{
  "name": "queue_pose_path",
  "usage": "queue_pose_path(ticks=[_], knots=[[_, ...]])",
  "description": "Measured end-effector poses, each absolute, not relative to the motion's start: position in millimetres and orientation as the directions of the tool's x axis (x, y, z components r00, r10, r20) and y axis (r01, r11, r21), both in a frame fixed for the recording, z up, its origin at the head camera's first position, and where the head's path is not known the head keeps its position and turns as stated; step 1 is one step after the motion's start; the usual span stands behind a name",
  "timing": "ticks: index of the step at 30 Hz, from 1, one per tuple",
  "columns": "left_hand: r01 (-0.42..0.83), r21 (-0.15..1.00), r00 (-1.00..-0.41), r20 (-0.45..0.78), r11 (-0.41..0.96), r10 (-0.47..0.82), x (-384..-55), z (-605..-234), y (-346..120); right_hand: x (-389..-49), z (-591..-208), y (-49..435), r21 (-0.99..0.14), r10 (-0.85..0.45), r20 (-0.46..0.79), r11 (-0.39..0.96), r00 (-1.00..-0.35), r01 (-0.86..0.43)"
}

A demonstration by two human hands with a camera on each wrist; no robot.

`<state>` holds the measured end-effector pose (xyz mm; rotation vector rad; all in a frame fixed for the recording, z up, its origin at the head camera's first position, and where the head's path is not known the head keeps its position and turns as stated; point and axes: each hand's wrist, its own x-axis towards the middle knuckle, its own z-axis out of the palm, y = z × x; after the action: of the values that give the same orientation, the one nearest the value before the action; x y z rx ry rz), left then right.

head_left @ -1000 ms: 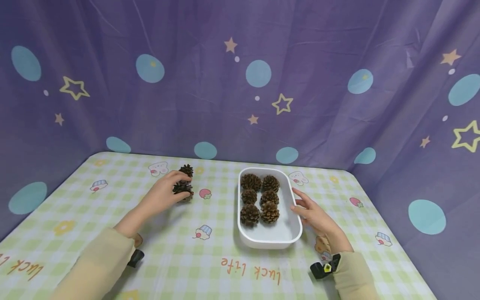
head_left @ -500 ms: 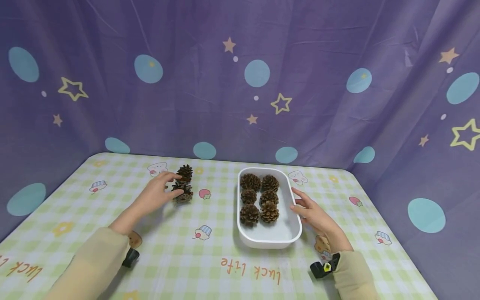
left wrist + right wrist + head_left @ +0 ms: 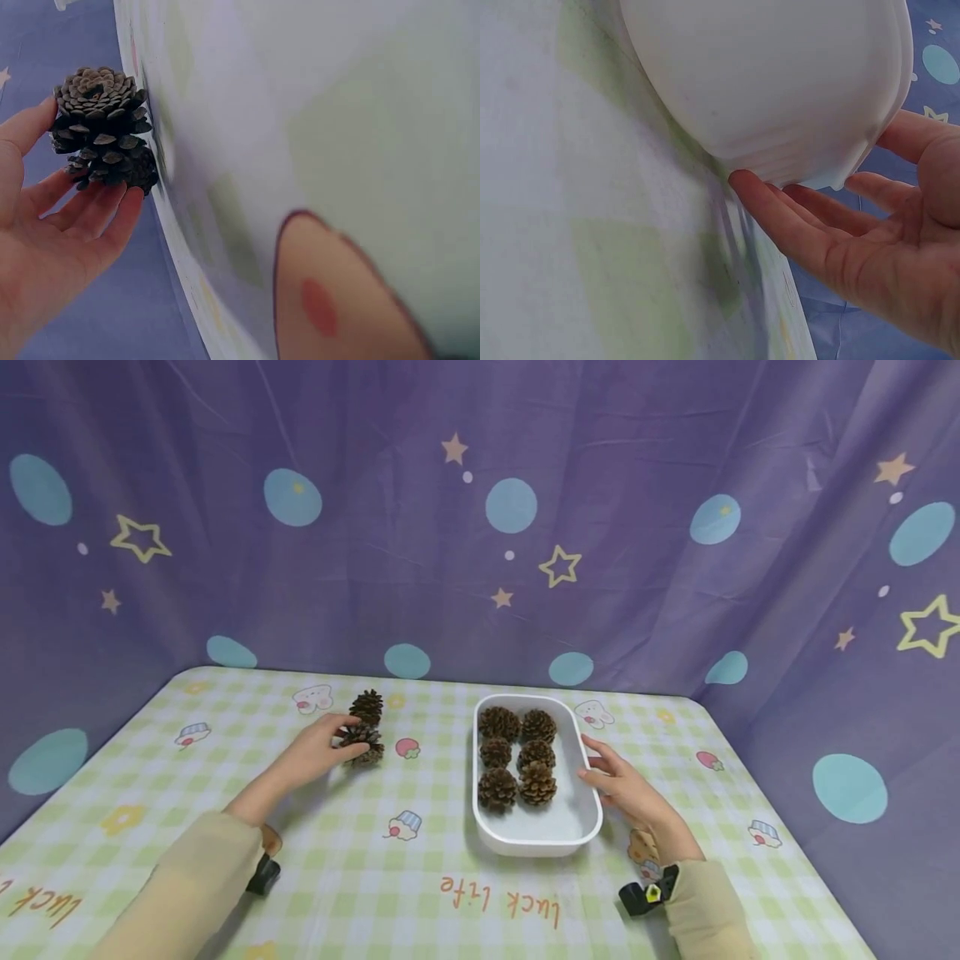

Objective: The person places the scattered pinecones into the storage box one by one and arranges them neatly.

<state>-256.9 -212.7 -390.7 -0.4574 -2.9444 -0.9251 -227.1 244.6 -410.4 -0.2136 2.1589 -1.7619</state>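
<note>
My left hand (image 3: 311, 753) grips a brown pine cone (image 3: 363, 748) at the table's left side, thumb on one side and fingers on the other. In the left wrist view this pine cone (image 3: 97, 112) sits between the thumb and the curled fingertips. Just behind it stands a second pine cone (image 3: 367, 705), partly hidden in the left wrist view. My right hand (image 3: 630, 787) holds the right side of a white plastic box (image 3: 573, 837), thumb over the rim and fingers along the outer wall (image 3: 765, 82). Several pine cones (image 3: 498, 789) lie in two rows inside the box.
The table carries a green-and-white checked cloth (image 3: 337, 877) with printed cupcakes, strawberries and lettering. A purple curtain (image 3: 420, 560) with stars and blue ovals hangs along the back and sides. Each wrist wears a small black camera (image 3: 264, 875).
My left hand loosened and drew back slightly from the pine cones, then closed round the nearer one. The right hand and the box have stayed in place.
</note>
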Motion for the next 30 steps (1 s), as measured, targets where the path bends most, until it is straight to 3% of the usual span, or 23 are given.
queue_pose_path(ticks=[30], knots=[[0.330,0.623,-0.940,0.149,0.709,0.306,-252.4,-394.5,-199.6,-225.3,-409.0,243.2,-0.967,-0.314,-0.175,0.235,-0.933,0.102]])
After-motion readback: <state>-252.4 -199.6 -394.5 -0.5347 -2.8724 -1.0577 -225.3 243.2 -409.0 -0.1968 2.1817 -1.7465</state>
